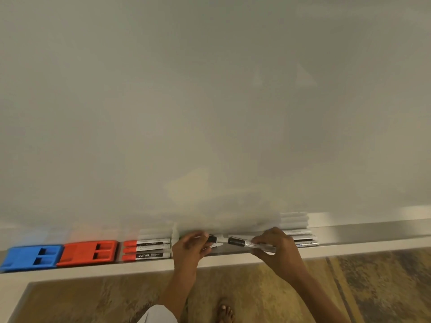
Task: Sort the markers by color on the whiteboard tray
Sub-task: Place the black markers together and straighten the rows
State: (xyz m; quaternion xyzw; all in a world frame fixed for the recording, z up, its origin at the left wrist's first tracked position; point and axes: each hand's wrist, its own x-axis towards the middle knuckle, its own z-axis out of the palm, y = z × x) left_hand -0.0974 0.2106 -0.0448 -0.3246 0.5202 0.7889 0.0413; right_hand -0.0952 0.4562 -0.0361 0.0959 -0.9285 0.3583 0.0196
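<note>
Three red-capped markers (pixel 146 249) are lying side by side on the tray (pixel 349 249), left of two black-capped markers (pixel 250 244) sitting tip to tip, with more markers (pixel 303 238) stacked right.

The tray (pixel 363 247) is bare and open to the right of the white marker pile (pixel 303 238). Left of the pile, two hands, three red markers (pixel 147 249), a red eraser (pixel 87 252) and a blue eraser (pixel 31 257) fill the tray.
</note>
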